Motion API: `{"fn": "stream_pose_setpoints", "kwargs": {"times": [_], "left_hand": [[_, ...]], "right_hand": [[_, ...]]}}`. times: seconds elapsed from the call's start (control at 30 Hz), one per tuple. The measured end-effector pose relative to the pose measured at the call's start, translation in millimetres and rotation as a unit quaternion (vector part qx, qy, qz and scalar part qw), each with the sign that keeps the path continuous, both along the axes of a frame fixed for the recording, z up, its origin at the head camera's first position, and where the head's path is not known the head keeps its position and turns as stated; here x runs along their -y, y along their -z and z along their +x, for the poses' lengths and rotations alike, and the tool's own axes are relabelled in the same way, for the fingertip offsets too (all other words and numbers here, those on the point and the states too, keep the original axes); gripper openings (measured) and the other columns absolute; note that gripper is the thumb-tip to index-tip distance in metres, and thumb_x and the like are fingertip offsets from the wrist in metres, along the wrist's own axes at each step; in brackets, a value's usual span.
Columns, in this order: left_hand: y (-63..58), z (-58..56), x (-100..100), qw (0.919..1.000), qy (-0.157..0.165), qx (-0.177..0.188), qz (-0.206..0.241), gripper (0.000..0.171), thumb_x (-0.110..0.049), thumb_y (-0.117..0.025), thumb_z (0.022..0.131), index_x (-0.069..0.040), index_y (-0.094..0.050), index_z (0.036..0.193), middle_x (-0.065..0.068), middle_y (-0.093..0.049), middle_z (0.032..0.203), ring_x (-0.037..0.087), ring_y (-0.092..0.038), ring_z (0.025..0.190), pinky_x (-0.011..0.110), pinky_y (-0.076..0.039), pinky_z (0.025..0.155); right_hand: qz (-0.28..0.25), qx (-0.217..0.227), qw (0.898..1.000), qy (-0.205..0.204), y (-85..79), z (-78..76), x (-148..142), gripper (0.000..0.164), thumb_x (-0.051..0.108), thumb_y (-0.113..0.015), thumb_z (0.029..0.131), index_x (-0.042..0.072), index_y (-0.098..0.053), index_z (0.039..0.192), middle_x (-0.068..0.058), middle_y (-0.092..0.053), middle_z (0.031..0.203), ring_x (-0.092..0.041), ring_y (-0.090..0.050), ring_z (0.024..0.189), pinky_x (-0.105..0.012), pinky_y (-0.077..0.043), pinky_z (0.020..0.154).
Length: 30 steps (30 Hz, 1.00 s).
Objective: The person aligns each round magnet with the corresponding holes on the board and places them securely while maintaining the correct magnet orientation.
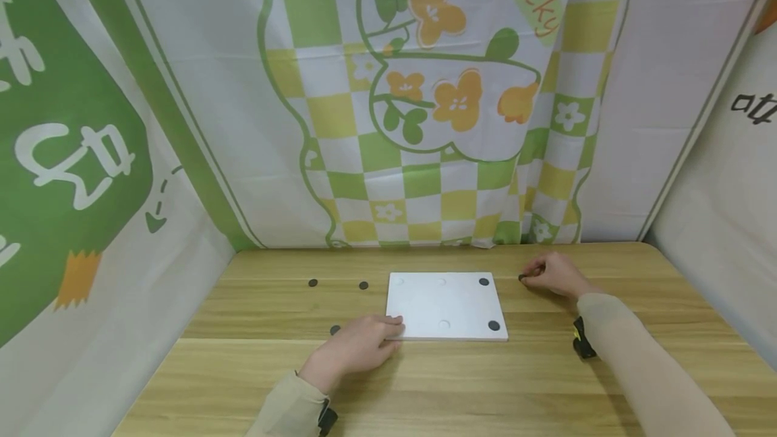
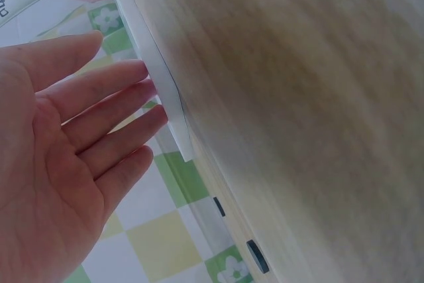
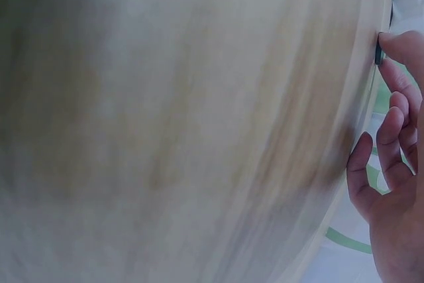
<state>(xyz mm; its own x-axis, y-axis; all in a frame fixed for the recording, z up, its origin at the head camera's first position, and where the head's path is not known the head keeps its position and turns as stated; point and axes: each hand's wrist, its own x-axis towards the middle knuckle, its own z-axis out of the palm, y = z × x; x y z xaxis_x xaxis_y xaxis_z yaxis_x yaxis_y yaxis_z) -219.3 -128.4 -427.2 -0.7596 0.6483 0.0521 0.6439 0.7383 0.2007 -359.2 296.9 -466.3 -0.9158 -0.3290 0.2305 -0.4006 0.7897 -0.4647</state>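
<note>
A flat white board (image 1: 425, 302) lies on the table, with shallow round recesses in its top. Two black discs, one at the far right corner (image 1: 483, 282) and one at the near right corner (image 1: 494, 326), sit on it. Fingers of my left hand (image 1: 358, 346) rest on the near left corner; in the left wrist view they are nearly straight against the board's edge (image 2: 159, 77). To the right of the board, my right hand (image 1: 555, 274) pinches a small black disc (image 3: 379, 51) between thumb and index finger, at the tabletop.
Left of the board lie loose black discs: one far left (image 1: 312, 282), one closer to the board (image 1: 363, 285), and one beside my left hand (image 1: 335, 330). The wooden table (image 1: 273, 309) ends at a patterned cloth (image 1: 425, 181) behind; cloth walls stand at both sides.
</note>
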Motion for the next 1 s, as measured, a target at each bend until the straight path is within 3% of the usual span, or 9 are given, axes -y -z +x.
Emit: {"fn": "stream_pose_setpoints", "kwargs": {"times": [1.0], "left_hand": [[0.3,-0.1,-0.1,1.0,-0.001,-0.002,-0.005,0.035,-0.026,-0.055,0.095,-0.008,-0.062,0.125,0.006,-0.057,0.135,0.024,-0.055,0.124,0.038,-0.044,0.106]], "right_hand": [[0.0,-0.003,1.0,0.018,-3.5,1.9,7.4,0.016,0.028,-0.079,0.073,0.015,-0.075,0.08,0.004,-0.071,0.077,-0.01,-0.06,0.075,-0.025,-0.048,0.066]]}}
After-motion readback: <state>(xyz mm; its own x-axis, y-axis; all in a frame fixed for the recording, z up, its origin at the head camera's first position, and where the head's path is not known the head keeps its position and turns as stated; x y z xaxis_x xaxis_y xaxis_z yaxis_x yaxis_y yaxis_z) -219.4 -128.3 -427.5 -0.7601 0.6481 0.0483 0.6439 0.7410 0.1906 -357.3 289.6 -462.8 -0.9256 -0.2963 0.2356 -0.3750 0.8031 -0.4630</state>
